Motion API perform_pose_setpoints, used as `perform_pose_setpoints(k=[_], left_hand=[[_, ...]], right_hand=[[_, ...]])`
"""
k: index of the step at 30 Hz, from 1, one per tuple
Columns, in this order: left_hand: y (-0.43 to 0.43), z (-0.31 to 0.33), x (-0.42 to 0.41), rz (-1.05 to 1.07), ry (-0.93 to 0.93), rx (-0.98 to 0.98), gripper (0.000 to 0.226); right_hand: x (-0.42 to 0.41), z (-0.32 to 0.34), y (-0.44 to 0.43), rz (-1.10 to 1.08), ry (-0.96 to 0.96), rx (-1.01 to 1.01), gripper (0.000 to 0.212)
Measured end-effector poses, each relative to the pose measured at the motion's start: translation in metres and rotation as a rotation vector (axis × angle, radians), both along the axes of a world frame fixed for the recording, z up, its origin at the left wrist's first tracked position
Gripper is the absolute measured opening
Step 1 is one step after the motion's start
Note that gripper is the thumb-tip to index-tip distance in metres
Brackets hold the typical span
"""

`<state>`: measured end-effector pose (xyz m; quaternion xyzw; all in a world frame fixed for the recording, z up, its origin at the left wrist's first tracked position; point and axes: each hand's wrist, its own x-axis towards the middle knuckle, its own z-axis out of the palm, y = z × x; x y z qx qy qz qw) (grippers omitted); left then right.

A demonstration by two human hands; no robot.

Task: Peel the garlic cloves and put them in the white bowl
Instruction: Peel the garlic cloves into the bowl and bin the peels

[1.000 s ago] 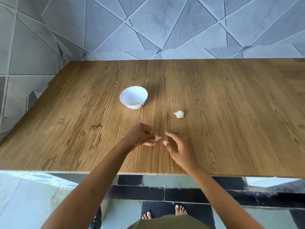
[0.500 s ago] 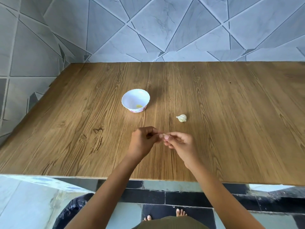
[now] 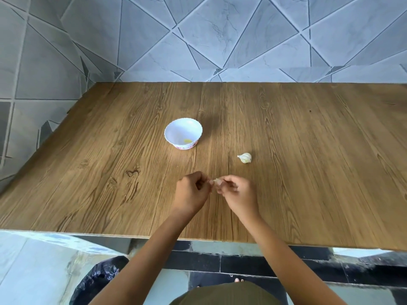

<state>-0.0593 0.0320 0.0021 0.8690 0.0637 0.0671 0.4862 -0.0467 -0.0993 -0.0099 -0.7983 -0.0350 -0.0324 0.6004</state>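
Left hand (image 3: 191, 193), right hand (image 3: 239, 195) around garlic clove (image 3: 217, 181)

Wooden table (image 3: 88, 172) against grey tiled wall (image 3: 220, 29); black bag (image 3: 97, 280) below.

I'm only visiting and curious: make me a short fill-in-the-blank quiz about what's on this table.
1. The white bowl stands on a ____ table.
2. The left hand and right hand together pinch a ____ clove.
3. The other garlic piece lies on the bowl's ____ side.
Missing words: wooden; garlic; right.
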Motion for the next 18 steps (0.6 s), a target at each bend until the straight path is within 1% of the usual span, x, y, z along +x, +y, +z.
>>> perform_pose_setpoints(k=[1, 2, 3, 5, 6, 7, 8, 10, 12, 13, 15, 18], left_hand=[[0.000, 0.001, -0.001, -0.015, -0.092, 0.070, 0.009], [0.000, 0.001, -0.002, -0.031, -0.175, 0.108, 0.008], [0.000, 0.001, -0.002, -0.044, -0.241, 0.133, 0.006], [0.002, -0.002, -0.002, -0.059, -0.284, 0.104, 0.004], [0.003, -0.003, -0.002, -0.055, -0.249, 0.053, 0.003], [0.003, -0.005, -0.002, -0.042, -0.184, -0.010, 0.003], [0.003, -0.006, -0.002, -0.025, -0.102, -0.076, 0.003], [0.002, -0.008, -0.002, 0.013, 0.023, -0.206, 0.003], [0.004, -0.009, -0.001, 0.069, 0.083, -0.332, 0.003], [0.006, -0.010, 0.000, 0.087, 0.096, -0.380, 0.003], [0.010, -0.010, 0.000, 0.077, 0.116, -0.459, 0.006], [0.014, -0.007, 0.001, 0.017, 0.155, -0.602, 0.011]], right_hand=[[0.002, 0.004, 0.000, 0.002, 0.211, 0.186, 0.008], [0.006, 0.008, -0.001, 0.004, 0.381, 0.322, 0.007], [0.008, 0.011, -0.003, 0.019, 0.518, 0.417, 0.006], [0.011, 0.015, -0.005, 0.062, 0.700, 0.550, 0.008], [0.012, 0.014, -0.006, 0.073, 0.742, 0.592, 0.009], [0.011, 0.012, -0.006, 0.078, 0.744, 0.600, 0.009], [0.010, 0.010, -0.006, 0.076, 0.694, 0.544, 0.009], [0.008, 0.005, -0.007, 0.063, 0.467, 0.278, 0.009], [0.006, -0.001, -0.007, 0.058, 0.212, 0.004, 0.007], [0.004, -0.004, -0.007, 0.050, 0.130, -0.074, 0.007], [0.002, -0.008, -0.007, 0.028, 0.047, -0.127, 0.008], [0.003, -0.011, -0.007, 0.029, 0.019, -0.143, 0.014]])
